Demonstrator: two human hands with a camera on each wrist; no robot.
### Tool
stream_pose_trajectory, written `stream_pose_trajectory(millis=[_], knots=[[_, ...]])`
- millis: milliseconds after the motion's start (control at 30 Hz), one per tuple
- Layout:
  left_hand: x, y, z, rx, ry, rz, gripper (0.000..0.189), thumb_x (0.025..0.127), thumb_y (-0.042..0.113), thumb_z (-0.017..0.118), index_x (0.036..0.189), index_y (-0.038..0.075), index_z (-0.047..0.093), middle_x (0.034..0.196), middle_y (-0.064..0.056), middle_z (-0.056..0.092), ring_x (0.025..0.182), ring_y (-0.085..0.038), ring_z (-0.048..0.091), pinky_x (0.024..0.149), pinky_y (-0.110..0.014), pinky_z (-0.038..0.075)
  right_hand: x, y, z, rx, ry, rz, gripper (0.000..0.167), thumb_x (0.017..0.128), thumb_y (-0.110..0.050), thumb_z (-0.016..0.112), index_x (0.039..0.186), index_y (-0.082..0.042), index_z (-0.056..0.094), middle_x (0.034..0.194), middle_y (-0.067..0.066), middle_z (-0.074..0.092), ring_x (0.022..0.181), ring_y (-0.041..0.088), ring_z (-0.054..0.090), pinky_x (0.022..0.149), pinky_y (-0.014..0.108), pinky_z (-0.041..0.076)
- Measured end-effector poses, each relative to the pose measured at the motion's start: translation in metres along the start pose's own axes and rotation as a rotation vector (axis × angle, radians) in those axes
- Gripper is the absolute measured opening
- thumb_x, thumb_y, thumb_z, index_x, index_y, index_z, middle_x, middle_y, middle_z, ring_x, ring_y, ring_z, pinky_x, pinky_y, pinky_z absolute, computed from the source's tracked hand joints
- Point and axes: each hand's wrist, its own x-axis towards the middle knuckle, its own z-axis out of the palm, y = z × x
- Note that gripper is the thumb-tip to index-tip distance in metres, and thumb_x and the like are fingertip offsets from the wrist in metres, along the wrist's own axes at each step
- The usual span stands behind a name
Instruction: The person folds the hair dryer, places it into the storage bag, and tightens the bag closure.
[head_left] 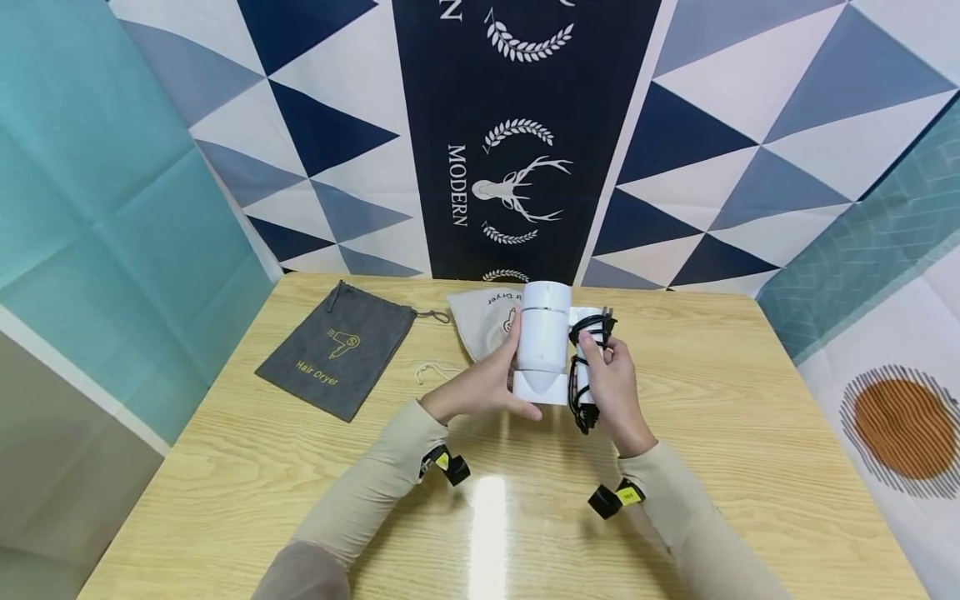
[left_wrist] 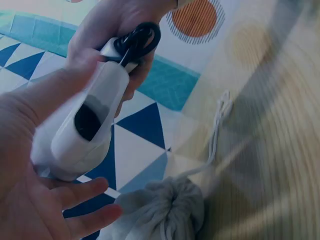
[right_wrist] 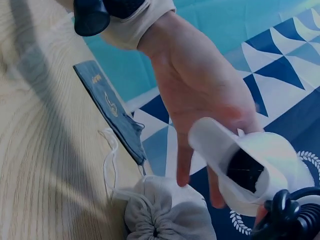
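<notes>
A white hair dryer [head_left: 545, 333] is held above the table, its barrel upright in the head view and its dark-mouthed nozzle [right_wrist: 245, 170] toward me. My right hand [head_left: 617, 392] grips its folded handle, around which a black cord [left_wrist: 137, 45] is wrapped, the plug at the top. My left hand [head_left: 483, 379] is spread along the barrel's left side. Its thumb stretches past the nozzle, blurred in both wrist views, and the outer fingers [left_wrist: 87, 195] are straight. Other left fingers are partly hidden behind the dryer. Just behind is a light grey drawstring pouch [head_left: 480, 312], gathered at its neck.
On the left of the wooden table [head_left: 712, 392] lies a flat dark grey drawstring bag [head_left: 337, 350] with a dryer picture and lettering. The light pouch's white string [head_left: 435, 369] trails on the wood. Patterned cloth hangs behind the table's far edge.
</notes>
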Motion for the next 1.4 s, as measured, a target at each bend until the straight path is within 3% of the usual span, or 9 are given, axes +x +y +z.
stream_pose_trajectory(millis=[167, 333, 500, 667, 800, 933, 1067, 1233, 1400], knots=[[-0.001, 0.0, 0.0, 0.159, 0.005, 0.016, 0.142, 0.067, 0.024, 0.091, 0.152, 0.012, -0.023, 0.163, -0.012, -0.01, 0.151, -0.027, 0.014, 0.12, -0.041, 0.022, 0.0, -0.001, -0.004, -0.031, -0.027, 0.001, 0.069, 0.098, -0.05, 0.047, 0.143, 0.001, 0.034, 0.084, 0.0, 0.056, 0.056, 0.006, 0.056, 0.054, 0.022, 0.051], [-0.002, 0.001, -0.002, 0.163, 0.043, -0.009, 0.134, 0.068, 0.018, 0.09, 0.155, 0.008, -0.012, 0.156, -0.02, 0.032, 0.125, -0.025, 0.056, 0.102, -0.033, 0.047, 0.0, -0.006, -0.006, -0.104, -0.032, 0.027, 0.08, 0.097, -0.054, 0.045, 0.151, 0.002, 0.025, 0.123, 0.019, 0.054, 0.084, 0.008, 0.057, 0.066, 0.015, 0.05], [-0.003, 0.0, -0.005, 0.134, 0.045, -0.01, 0.131, 0.069, 0.017, 0.089, 0.156, 0.007, -0.008, 0.135, -0.022, 0.055, 0.112, -0.024, 0.064, 0.093, -0.026, 0.052, 0.001, -0.007, -0.004, -0.101, -0.038, 0.049, 0.084, 0.097, -0.054, 0.046, 0.153, 0.002, 0.019, 0.142, 0.025, 0.044, 0.111, 0.02, 0.052, 0.081, 0.016, 0.048], [-0.002, -0.002, -0.004, -0.015, 0.018, -0.029, 0.131, 0.072, 0.016, 0.087, 0.156, 0.014, -0.013, 0.145, -0.022, 0.043, 0.117, -0.027, 0.06, 0.094, -0.027, 0.051, 0.001, -0.005, -0.003, -0.079, -0.012, 0.041, 0.079, 0.097, -0.054, 0.046, 0.152, -0.001, 0.027, 0.137, 0.023, 0.049, 0.105, 0.019, 0.055, 0.079, 0.019, 0.051], [0.0, -0.001, -0.004, -0.192, 0.075, -0.061, 0.113, 0.082, 0.015, 0.078, 0.157, 0.02, -0.006, 0.151, -0.019, 0.037, 0.118, -0.029, 0.058, 0.093, -0.03, 0.052, 0.0, -0.005, -0.002, -0.047, -0.006, 0.022, 0.082, 0.096, -0.054, 0.048, 0.153, 0.0, 0.022, 0.143, 0.022, 0.045, 0.114, 0.019, 0.051, 0.09, 0.021, 0.049], [0.004, 0.001, -0.002, -0.329, 0.162, -0.078, 0.092, 0.093, 0.017, 0.066, 0.157, 0.014, -0.001, 0.148, -0.024, 0.042, 0.12, -0.036, 0.059, 0.091, -0.036, 0.055, -0.002, -0.004, 0.003, -0.054, 0.01, -0.017, 0.076, 0.097, -0.05, 0.051, 0.148, 0.002, 0.032, 0.111, 0.012, 0.058, 0.096, 0.012, 0.056, 0.08, 0.019, 0.05], [0.006, 0.003, 0.0, -0.375, 0.202, -0.089, 0.089, 0.096, 0.014, 0.062, 0.157, 0.01, -0.003, 0.143, -0.027, 0.047, 0.12, -0.039, 0.059, 0.09, -0.038, 0.056, -0.003, -0.003, 0.008, -0.057, -0.01, -0.062, 0.06, 0.098, -0.046, 0.05, 0.135, 0.001, 0.046, 0.08, -0.003, 0.052, 0.064, 0.005, 0.053, 0.059, 0.02, 0.05], [0.008, 0.006, -0.001, -0.395, 0.219, -0.089, 0.089, 0.095, 0.013, 0.062, 0.157, 0.012, -0.001, 0.142, -0.027, 0.048, 0.121, -0.039, 0.058, 0.093, -0.039, 0.054, -0.001, -0.005, 0.006, -0.064, -0.071, -0.07, 0.059, 0.1, -0.048, 0.044, 0.133, 0.001, 0.042, 0.079, 0.0, 0.053, 0.056, 0.007, 0.055, 0.055, 0.024, 0.052], [0.008, 0.008, -0.003, -0.559, 0.293, -0.197, 0.086, 0.091, 0.011, 0.066, 0.157, 0.015, 0.012, 0.138, -0.026, 0.052, 0.122, -0.037, 0.058, 0.094, -0.041, 0.054, -0.001, -0.01, -0.001, -0.012, -0.151, -0.045, 0.058, 0.102, -0.039, 0.046, 0.142, 0.001, 0.038, 0.092, -0.001, 0.056, 0.066, 0.004, 0.059, 0.061, 0.021, 0.052]])
